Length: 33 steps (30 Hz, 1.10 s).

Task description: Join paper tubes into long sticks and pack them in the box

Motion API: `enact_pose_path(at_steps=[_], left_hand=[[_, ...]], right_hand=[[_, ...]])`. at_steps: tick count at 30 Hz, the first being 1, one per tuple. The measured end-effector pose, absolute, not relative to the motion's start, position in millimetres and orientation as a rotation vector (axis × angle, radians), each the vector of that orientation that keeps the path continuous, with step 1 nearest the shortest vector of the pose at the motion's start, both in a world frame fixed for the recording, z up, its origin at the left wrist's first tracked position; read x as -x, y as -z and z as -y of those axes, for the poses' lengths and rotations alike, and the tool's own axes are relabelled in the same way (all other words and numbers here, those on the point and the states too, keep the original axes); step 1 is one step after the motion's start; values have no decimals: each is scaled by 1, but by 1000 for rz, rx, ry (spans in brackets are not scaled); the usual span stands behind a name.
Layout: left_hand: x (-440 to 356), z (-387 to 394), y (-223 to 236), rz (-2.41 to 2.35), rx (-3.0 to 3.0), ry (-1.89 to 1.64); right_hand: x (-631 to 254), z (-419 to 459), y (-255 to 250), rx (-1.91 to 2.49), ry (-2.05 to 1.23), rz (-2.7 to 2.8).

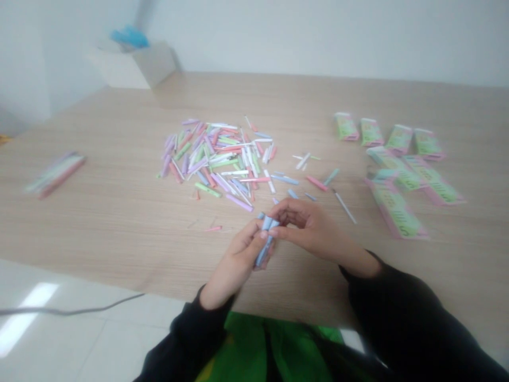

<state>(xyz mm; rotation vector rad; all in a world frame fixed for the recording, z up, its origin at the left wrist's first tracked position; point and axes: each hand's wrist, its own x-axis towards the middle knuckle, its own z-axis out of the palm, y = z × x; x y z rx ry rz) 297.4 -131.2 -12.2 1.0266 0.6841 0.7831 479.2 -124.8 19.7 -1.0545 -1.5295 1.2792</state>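
Observation:
My left hand (242,253) is closed around a few light-blue pen barrels (265,245), held tilted just above the near part of the table. Thumb and fingers of my right hand (304,225) pinch at the upper end of the same barrels. Blur hides whether my right fingers hold a separate small part. Just beyond my hands lies a wide pile of pastel pen parts (222,159) in purple, green, pink, blue and white. Right of the pile are a loose pink piece (317,183), a green piece (331,176) and a thin white refill-like stick (345,207).
Several green-and-pink printed packs (400,209) lie at the right. At the far left, a row of pastel pens (58,174) rests together. A white box (131,66) with something blue (129,37) on top stands at the back left. A cable (75,311) runs over the floor.

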Motion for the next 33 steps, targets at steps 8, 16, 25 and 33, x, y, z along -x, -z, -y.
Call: enact_pose_path(at_steps=[8,16,25,33], left_hand=[[-299,126,16,-753,-1166,-756],[-307,138,11,-1161,-2016,-745],[-332,132,33,-1403,-2442,-499],[-329,140,16,-1218,-2091,-889]], right_hand=[[-484,126,-21,1174,-1332,1518],[-546,130,-40,1417,-826,1553],[-562,123,-13,1475,-967,1411],[-539,130,-16,1243,-1124,1315]])
